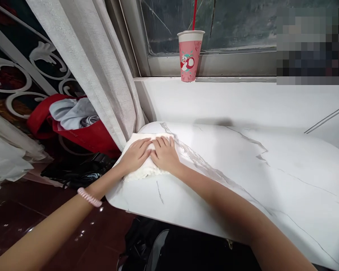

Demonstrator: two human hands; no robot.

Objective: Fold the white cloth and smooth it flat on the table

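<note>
From my feed, both hands lay flat on a white cloth (pixel 147 165) at the far left corner of the marble table (pixel 243 177). The left hand (pixel 135 155) pressed down palm first, fingers stretched out and together, gripping nothing. The right hand (pixel 165 153) sat just beside it in the same way, open and spread on the cloth, its thumb side touching the left hand's fingertips. The cloth looked folded into a thick pad, though I could not tell how many layers it had; its frilly near edge stuck out below the palms, and its left side reached the table's rounded edge. A pink coiled hair tie (pixel 89 197) circled the left wrist.

Behind the hands, a pale grey curtain (pixel 101 75) hung down to the table corner. On the window ledge (pixel 237 79) above the table stood a pink paper cup (pixel 190 55) with a red straw, upright and well apart from the hands. To the left of the table, a red bag (pixel 84 135) held grey clothes, and a black glossy item, perhaps another bag, lay on the dark red floor (pixel 22 214) just below it.
</note>
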